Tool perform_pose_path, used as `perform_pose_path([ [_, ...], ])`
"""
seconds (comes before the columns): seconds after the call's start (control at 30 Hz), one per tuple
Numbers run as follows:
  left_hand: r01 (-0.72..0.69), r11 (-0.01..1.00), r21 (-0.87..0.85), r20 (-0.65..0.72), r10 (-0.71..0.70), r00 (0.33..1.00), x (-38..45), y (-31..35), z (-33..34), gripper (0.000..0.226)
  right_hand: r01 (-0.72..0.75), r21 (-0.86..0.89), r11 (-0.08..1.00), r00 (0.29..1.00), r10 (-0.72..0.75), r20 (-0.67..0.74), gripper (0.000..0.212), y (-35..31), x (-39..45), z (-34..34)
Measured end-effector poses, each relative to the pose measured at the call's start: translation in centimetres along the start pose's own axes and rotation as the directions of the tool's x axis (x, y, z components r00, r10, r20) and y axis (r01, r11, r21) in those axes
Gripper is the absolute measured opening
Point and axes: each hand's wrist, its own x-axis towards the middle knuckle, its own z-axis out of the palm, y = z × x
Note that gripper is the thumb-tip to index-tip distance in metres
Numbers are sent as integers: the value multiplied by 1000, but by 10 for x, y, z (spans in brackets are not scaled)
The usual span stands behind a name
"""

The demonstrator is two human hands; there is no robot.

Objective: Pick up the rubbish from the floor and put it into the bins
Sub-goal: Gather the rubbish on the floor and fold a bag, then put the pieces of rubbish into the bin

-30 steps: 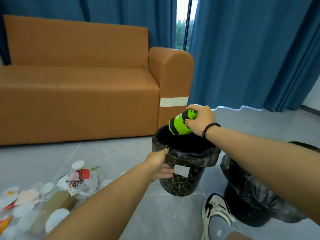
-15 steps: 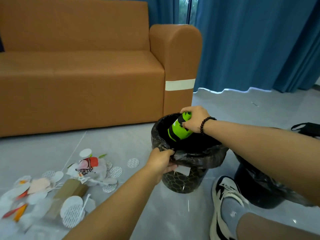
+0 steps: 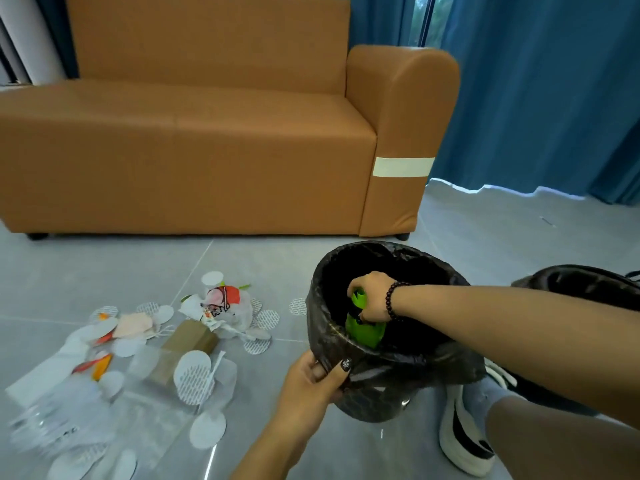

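Right hand point(image 3: 372, 299) reaches down inside the near bin point(image 3: 332, 337), right of centre in the frame, its fingers curled round the top of a green bottle point(image 3: 365, 332). The bottle stands tilted within the bin's black liner, its lower part against the near inner wall. A dark bead bracelet point(image 3: 393, 299) circles the wrist. Left hand point(image 3: 311, 379), low in the frame just below the bin, pinches the liner at the near rim, thumb on the outside and fingers folded over the edge. A second bin point(image 3: 588, 282), also lined in black, sits at the right edge, partly hidden behind the right forearm. On the grey floor point(image 3: 502, 237) at lower left lies the rest of the rubbish point(image 3: 194, 341): white round pads, a brown paper bag, a clear bag with red print, orange scraps and clear plastic wrap. An orange sofa point(image 3: 194, 150) fills the upper left, blue curtains point(image 3: 536, 91) the upper right. A white and black shoe point(image 3: 464, 431) stands at lower right, beside the near bin.
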Motion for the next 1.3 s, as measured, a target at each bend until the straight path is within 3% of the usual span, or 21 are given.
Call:
perform_pose_path([
  [0.13, 44, 999, 27, -87, -41, 995, 13, -13, -16, 9, -12, -78, 997, 999, 15, 42, 52, 1, 17, 26],
  [0.43, 76, 985, 153, -242, -37, 969, 42, -37, -38, 15, -34, -4, 999, 999, 34, 23, 70, 9, 38, 72],
  [0.63, 163, 980, -113, -409, -195, 891, 46, -29, -48, 8, -53, 13, 999, 991, 51, 122, 83, 21, 39, 73],
  [0.83, 126, 967, -223, -392, -207, 897, 38, -5, -52, 6, -51, -4, 999, 988, 51, 145, 104, 24, 27, 37],
  [0.93, 116, 960, -255, -418, -217, 882, 33, -3, -56, 7, -25, 27, 999, 998, 24, 62, 85, 16, 13, 5],
  [1.07, 147, 941, -304, -472, -283, 835, 28, -9, -66, 6, 65, 213, 975, 957, 0, -290, 22, -2, -3, -27],
  [1.2, 163, 921, -354, -526, -340, 779, 23, -13, -84, 6, 263, 415, 871, 866, -23, -499, 16, -52, -30, -49],
  [1.3, 125, 906, -405, -555, -352, 754, 18, -14, -101, 6, 392, 462, 796, 843, -109, -526, 21, -98, -43, -53],
])
